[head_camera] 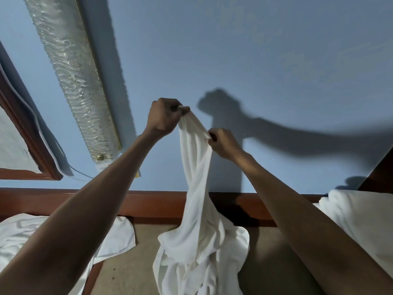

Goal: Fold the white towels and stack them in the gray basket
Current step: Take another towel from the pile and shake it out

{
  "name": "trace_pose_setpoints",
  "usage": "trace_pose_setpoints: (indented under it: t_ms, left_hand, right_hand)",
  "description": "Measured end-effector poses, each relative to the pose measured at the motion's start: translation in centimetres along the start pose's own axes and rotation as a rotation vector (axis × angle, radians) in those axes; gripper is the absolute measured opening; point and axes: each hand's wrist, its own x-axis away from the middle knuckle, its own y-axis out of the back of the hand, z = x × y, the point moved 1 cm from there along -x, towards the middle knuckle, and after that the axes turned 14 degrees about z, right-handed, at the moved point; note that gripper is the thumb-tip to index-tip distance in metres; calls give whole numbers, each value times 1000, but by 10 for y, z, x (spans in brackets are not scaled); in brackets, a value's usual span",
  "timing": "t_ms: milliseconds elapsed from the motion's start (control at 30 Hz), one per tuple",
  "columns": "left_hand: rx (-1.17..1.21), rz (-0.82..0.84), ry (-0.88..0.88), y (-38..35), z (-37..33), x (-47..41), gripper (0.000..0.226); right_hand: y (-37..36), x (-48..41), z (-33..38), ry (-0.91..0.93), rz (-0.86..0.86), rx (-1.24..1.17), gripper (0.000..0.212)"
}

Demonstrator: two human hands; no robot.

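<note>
A white towel (197, 209) hangs in a bunched, twisted column in front of the blue wall, its lower part piled on the brown surface. My left hand (163, 119) pinches the towel's top edge at the highest point. Just to the right and slightly lower, my right hand (223, 142) pinches the same edge. Both arms are stretched forward and up. Another white towel (119, 237) lies flat at the left, and a white heap (357, 213) sits at the right. No gray basket is in view.
A brown wooden rail (153, 202) runs along the wall behind the brown surface (131, 269). A bubble-wrapped long fixture (72, 71) slants down the blue wall at upper left. A wooden frame (27, 133) stands at far left.
</note>
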Motion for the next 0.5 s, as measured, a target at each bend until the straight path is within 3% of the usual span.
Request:
trace_pose_setpoints:
  t_ms: [267,333,433,500]
  left_hand:
    - [109,-224,109,39,27,12,24]
    - [92,-305,161,43,35,16,26]
    - [-32,-396,297,48,46,20,23]
    - [-287,-223,433,49,53,19,17]
  right_hand:
    - [-19,9,-40,-141,67,-27,38]
    - [-18,11,-47,-156,119,-166,41]
    - [-5,12,-31,-112,202,-537,28]
    - [8,8,-18,-55,182,-710,24]
